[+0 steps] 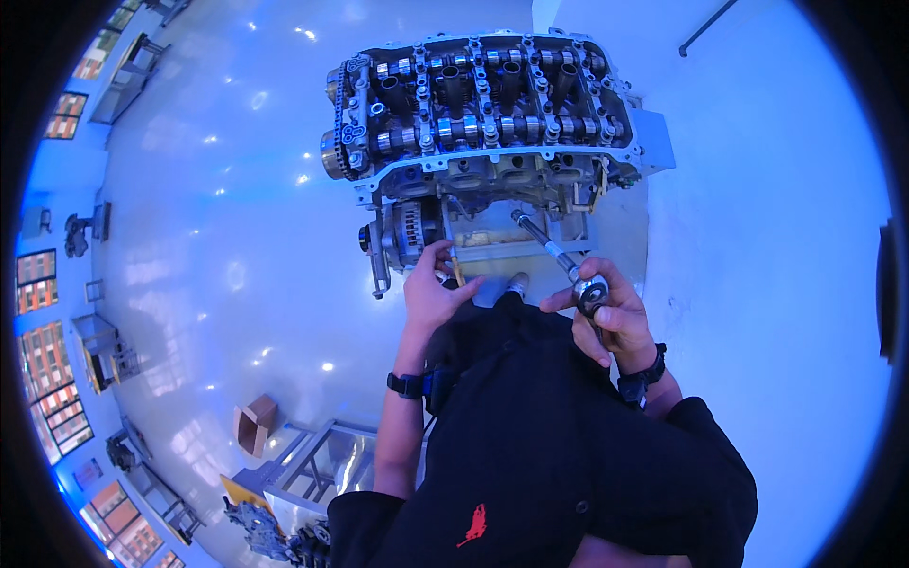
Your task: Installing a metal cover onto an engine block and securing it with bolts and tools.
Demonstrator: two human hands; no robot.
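My right hand (615, 317) is closed around a ratchet wrench (589, 294), its round head showing between thumb and fingers. From that head a long extension bar with a socket (544, 241) points up and left toward the underside of the engine (488, 123); whether its tip touches anything I cannot tell. My left hand (436, 295) has its thumb spread from the curved fingers and appears to hold nothing. It is just below the alternator (409, 232), beside a thin yellowish rod (457, 265). The engine's top is uncovered, with camshafts and the timing chain (346, 118) visible.
A metal stand frame (530, 248) is beneath the engine. Behind me at lower left are a metal-framed cart (327, 459), engine parts (256, 525) and an open cardboard box (254, 426). Workbenches (99, 346) line the left wall.
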